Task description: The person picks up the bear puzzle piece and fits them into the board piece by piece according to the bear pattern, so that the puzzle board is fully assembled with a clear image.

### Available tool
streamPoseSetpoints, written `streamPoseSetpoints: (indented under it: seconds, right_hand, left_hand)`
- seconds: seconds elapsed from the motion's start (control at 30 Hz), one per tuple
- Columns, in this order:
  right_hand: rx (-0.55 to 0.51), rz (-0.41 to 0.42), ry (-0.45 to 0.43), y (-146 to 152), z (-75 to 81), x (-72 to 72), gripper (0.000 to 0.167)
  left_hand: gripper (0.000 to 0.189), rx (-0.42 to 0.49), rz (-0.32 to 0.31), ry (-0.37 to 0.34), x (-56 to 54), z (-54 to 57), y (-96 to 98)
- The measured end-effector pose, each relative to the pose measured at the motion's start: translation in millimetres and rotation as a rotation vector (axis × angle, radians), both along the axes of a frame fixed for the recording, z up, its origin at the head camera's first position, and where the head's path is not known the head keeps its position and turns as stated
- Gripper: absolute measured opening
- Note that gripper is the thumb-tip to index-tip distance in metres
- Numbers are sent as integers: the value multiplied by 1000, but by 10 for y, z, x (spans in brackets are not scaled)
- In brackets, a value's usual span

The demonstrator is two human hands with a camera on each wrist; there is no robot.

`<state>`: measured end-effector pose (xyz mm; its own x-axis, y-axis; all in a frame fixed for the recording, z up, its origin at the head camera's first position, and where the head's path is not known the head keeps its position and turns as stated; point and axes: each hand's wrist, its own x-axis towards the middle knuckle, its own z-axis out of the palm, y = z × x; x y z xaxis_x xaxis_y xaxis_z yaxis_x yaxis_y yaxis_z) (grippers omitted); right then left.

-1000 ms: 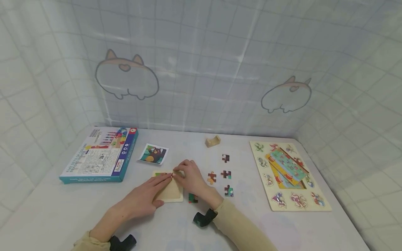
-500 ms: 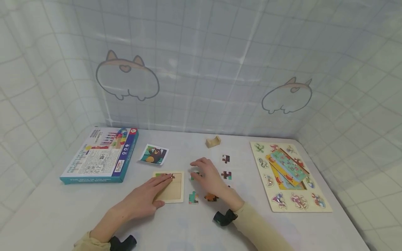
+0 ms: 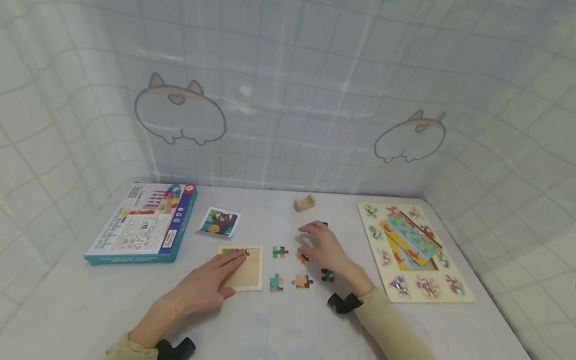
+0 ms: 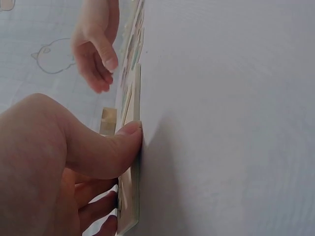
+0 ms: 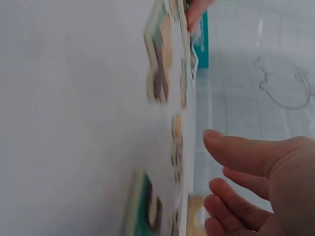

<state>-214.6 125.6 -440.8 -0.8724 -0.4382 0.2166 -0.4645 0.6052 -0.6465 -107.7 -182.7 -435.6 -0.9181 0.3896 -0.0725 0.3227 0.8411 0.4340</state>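
My left hand lies over the left part of a shallow wooden puzzle tray, fingers stretched across its upper side. In the left wrist view the thumb presses on the tray's near rim. Puzzle pieces in the tray's upper part show beside the fingertips, partly hidden under them. To the right, my right hand is raised over loose pieces, fingers loosely bent and holding nothing. A green piece, a teal one, an orange-brown one and a dark green one lie around it; others are partly hidden beneath it.
A bear picture card lies behind the tray, with a blue-edged box to its left. A small wooden block stands at the back. On the right lies an animal puzzle board with colourful cards on it.
My right hand has left the piece at the tray's upper edge and moved right, over the loose pieces. The left hand has stayed on the tray.
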Motion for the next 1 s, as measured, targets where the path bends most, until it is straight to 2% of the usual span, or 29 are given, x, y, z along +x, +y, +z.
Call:
streamPoseSetpoints:
  seconds: [0.13, 0.37, 0.47, 0.8, 1.0]
  right_hand:
    - [-2, -49, -36, 111, -18, -76, 47]
    - [-9, -225, -76, 267, -66, -207, 51]
    - [-9, -275, -102, 309, -96, -240, 50]
    - [-3, -279, -41, 383, -237, -327, 41]
    - [7, -271, -28, 404, -245, -346, 34]
  left_hand:
    - [71, -6, 8, -4, -1, -7, 14]
    - [71, -12, 14, 16, -1, -20, 27]
    - [71, -12, 20, 19, -3, -28, 19]
    - [72, -4, 28, 10, 10, -25, 12]
    - [72, -2, 27, 11, 2, -22, 14]
